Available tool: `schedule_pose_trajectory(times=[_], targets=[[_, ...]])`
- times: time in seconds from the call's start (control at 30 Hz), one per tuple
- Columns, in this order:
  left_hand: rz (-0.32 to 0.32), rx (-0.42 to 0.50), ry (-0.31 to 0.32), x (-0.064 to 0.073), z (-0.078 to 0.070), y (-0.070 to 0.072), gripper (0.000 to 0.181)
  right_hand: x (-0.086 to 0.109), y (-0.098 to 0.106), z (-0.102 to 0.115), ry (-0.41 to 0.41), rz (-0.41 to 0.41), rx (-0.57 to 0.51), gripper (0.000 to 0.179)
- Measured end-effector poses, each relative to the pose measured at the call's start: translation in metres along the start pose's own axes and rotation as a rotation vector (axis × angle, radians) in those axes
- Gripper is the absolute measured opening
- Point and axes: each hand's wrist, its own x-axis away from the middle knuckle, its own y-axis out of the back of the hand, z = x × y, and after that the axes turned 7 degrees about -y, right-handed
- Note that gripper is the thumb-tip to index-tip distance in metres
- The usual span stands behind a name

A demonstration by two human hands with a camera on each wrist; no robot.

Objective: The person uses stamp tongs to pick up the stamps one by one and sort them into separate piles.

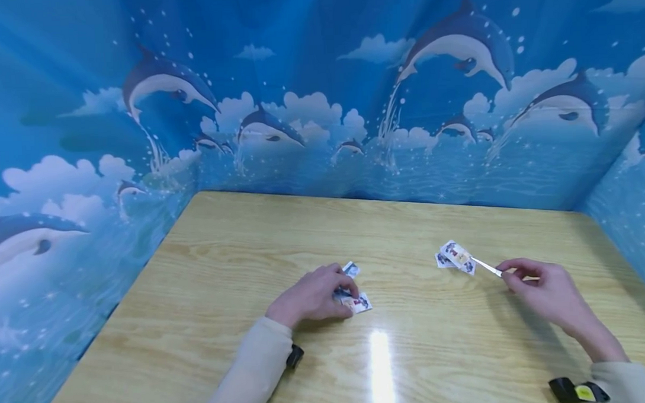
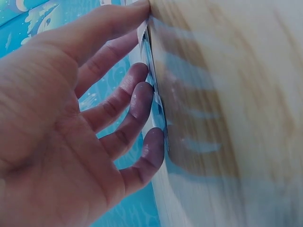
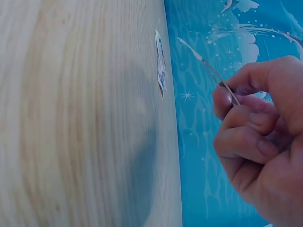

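My left hand rests its fingertips on small printed paper slips, stamp-like in look. One slip shows past the thumb and another beyond the fingers; the hand hides the rest. In the left wrist view, the fingers are spread and loosely bent along the slips' thin edge. My right hand pinches slim metal tweezers between thumb and fingers. Their tip overlaps the upper of two slips in the head view. From the right wrist, the tweezer tip shows apart from the slips.
A light wood-grain table lies under both hands. Blue cloth with dolphins and clouds hangs behind it and at both sides. A bright light reflection falls near the front. Dark straps sit by the sleeves.
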Motion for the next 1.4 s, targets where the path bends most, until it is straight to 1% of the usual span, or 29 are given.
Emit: schedule_pose_trajectory(times=[0.13, 0.37, 0.53, 0.7, 0.83, 1.0, 1.2, 1.3, 1.4], targets=[[-0.002, -0.002, -0.003, -0.001, 0.001, -0.001, 0.023, -0.001, 0.002, -0.005, -0.037, -0.007, 0.003, 0.028], [-0.007, 0.005, 0.002, 0.000, 0.001, -0.001, 0.022, -0.003, 0.003, -0.013, -0.056, -0.037, 0.029, 0.029], [-0.007, 0.009, 0.006, 0.001, 0.000, 0.000, 0.023, -0.005, 0.004, -0.018, -0.077, -0.045, 0.056, 0.031], [-0.010, 0.005, 0.010, 0.001, -0.002, 0.000, 0.023, -0.007, 0.006, -0.023, -0.083, -0.052, 0.084, 0.031], [-0.008, 0.005, 0.015, 0.001, -0.002, 0.000, 0.023, -0.008, 0.006, -0.026, -0.080, -0.055, 0.127, 0.029], [-0.005, 0.006, 0.016, 0.001, -0.001, -0.002, 0.023, -0.008, 0.008, -0.029, -0.076, -0.029, 0.175, 0.029], [-0.008, 0.003, 0.002, 0.000, -0.001, -0.001, 0.023, -0.009, 0.017, -0.029, -0.092, 0.047, 0.228, 0.033], [-0.007, 0.002, 0.004, 0.000, -0.001, -0.001, 0.023, -0.008, 0.020, -0.027, -0.125, 0.090, 0.225, 0.037], [-0.007, 0.003, 0.009, 0.001, -0.001, -0.001, 0.022, -0.006, 0.021, -0.022, -0.138, 0.113, 0.217, 0.039]])
